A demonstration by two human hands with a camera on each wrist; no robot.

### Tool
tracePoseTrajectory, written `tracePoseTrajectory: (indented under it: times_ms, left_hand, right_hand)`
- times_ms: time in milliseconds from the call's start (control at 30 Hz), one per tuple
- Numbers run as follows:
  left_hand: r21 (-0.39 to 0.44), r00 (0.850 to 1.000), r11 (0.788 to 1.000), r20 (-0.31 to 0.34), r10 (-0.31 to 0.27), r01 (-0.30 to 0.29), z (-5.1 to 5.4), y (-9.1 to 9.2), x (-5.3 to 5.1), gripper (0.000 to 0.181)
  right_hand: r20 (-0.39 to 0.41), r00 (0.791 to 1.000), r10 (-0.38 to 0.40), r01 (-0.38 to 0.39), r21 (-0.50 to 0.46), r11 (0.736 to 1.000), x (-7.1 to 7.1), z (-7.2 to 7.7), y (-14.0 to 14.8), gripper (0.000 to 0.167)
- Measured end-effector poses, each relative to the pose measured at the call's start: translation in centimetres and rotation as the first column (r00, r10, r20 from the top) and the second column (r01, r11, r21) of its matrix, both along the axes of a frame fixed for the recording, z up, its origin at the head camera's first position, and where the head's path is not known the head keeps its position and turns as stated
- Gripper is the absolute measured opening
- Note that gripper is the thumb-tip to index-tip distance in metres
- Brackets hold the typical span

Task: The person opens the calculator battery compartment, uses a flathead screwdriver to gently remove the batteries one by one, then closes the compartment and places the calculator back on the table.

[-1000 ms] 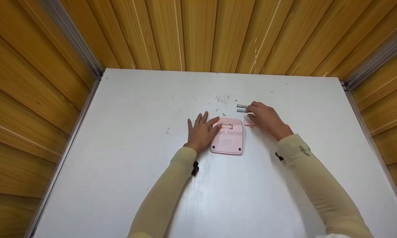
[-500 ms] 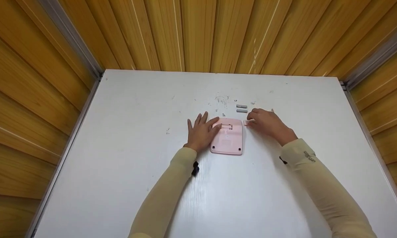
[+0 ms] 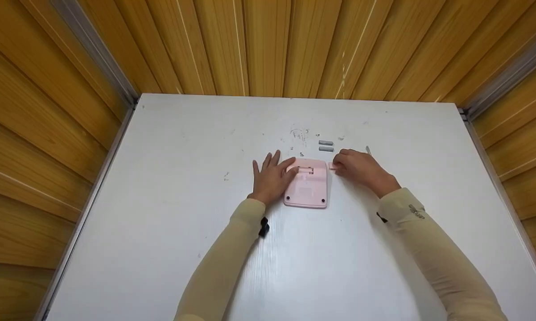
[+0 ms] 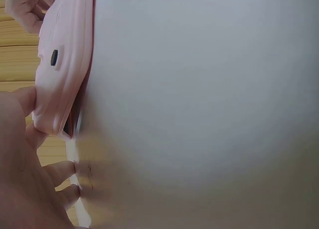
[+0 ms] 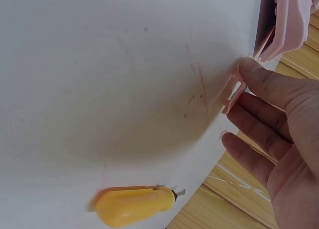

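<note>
A pink calculator [image 3: 306,189] lies face down on the white table, its battery compartment [image 3: 306,170] uncovered. My left hand [image 3: 271,179] rests on its left side with fingers spread; the thumb lies on the back near the compartment and the forefinger is at the top edge. Just right of the calculator, my right hand [image 3: 359,167] pinches the small pink battery cover [image 5: 233,89] between thumb and fingers, low over the tabletop. Two grey batteries [image 3: 325,146] lie side by side above the cover. In the left wrist view the calculator's edge [image 4: 75,69] shows beside the left fingers.
A short screwdriver [image 5: 134,204] with a yellow handle lies on the table near the right hand; in the head view only its metal tip [image 3: 368,150] shows behind that hand. Dark scuff marks [image 3: 299,133] dot the tabletop. Wood-patterned walls [image 3: 268,49] enclose the table.
My right hand has drawn back from the batteries toward me and taken hold of the battery cover. The batteries are now fully in sight. The left hand and calculator stay put.
</note>
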State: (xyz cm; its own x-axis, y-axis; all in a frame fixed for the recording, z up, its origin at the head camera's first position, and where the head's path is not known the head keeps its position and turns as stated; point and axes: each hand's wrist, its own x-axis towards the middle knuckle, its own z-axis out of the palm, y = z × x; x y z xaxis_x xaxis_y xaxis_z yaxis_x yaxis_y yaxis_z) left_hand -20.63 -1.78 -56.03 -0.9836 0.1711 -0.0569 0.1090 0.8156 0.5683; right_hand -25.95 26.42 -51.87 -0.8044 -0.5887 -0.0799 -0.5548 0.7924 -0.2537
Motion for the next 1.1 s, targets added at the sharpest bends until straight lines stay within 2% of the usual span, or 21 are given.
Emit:
tracePoseTrajectory:
  times_ms: [300, 667, 1100]
  left_hand:
    - [0.003, 1.0, 1.0, 0.005, 0.0, 0.0, 0.07, -0.02, 0.01, 0.057]
    - [0.039, 1.0, 0.999, 0.014, -0.001, 0.0, 0.04, -0.1, -0.13, 0.058]
    - [0.04, 0.999, 0.999, 0.041, -0.014, 0.012, 0.05, -0.32, 0.01, 0.058]
  right_hand:
    - [0.043, 0.999, -0.026, 0.025, 0.013, 1.0, 0.16, 0.0, -0.21, 0.027]
    - [0.047, 0.998, -0.037, 0.036, 0.016, 0.999, 0.22, 0.17, -0.3, 0.024]
    - [0.063, 0.997, -0.051, 0.049, 0.03, 0.998, 0.09, -0.01, -0.31, 0.023]
